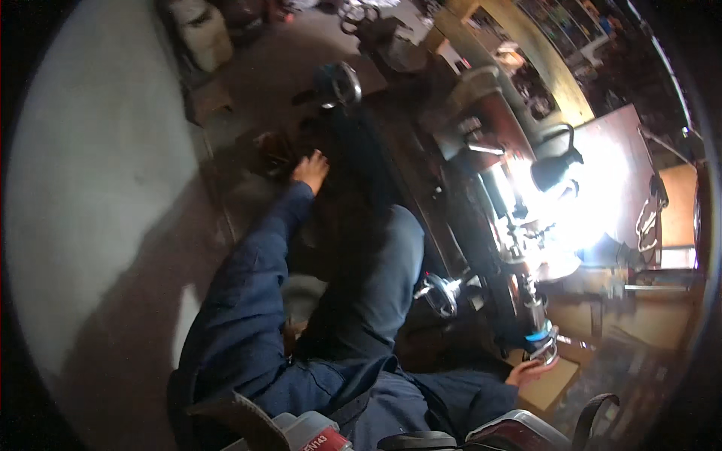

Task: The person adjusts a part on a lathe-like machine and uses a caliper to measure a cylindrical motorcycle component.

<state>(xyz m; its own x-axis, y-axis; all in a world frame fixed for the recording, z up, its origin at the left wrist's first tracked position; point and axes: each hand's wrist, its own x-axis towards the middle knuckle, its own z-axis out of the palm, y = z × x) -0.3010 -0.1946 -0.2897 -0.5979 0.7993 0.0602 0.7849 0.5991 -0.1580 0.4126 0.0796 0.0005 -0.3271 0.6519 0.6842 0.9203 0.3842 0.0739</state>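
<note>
At the lower right, my right hand [531, 371] is at the rim of a small metal handwheel [543, 350] with a blue band, at the end of a machine tool [492, 225]. Its fingers curl along the wheel's lower edge. My left hand [311, 173] reaches far forward at the left of the machine, fingers apart, over a dark area beside my raised knee. I make out nothing in it. Ahead of it stands a larger chromed handwheel [344, 84], apart from the hand. Another handwheel [439, 294] sits on the machine's near side, right of my knee.
A bright lamp with a dark shade [555, 169] glares over the machine's middle and washes out detail. A cardboard-coloured box [553, 385] lies below my right hand. A pale wall or panel [98, 188] runs along the left. A yellowish frame [553, 56] stands behind.
</note>
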